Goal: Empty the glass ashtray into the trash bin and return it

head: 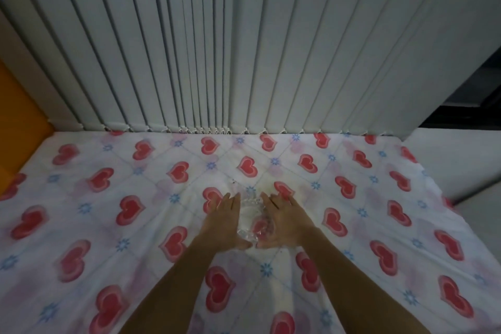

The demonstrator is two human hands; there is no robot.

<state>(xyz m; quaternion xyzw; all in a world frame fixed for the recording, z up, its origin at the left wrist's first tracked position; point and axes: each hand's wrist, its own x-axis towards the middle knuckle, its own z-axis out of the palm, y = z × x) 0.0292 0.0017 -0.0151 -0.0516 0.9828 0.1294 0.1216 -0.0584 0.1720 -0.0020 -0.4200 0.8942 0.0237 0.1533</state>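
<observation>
Heart-printed cloth (113, 214) covers the worktop, with pale vertical blinds (217, 49) hanging behind it. Glass ashtray (250, 218) sits on the cloth at centre, between both palms. Left hand (223, 221) and right hand (280, 221) flank it, fingers extended and flat, cupping its sides rather than closed around it; firm contact cannot be confirmed. No trash bin is in view. Judged step: either taking up or setting down the ashtray; which one is undetermined. If lifting, the next move calls for a level, two-sided hold to avoid spilling.

Both hands, left hand (223, 221) and right hand (282, 221), flank the glass ashtray (250, 218) (fingers spread) on the heart-print cloth (108, 211).
</observation>
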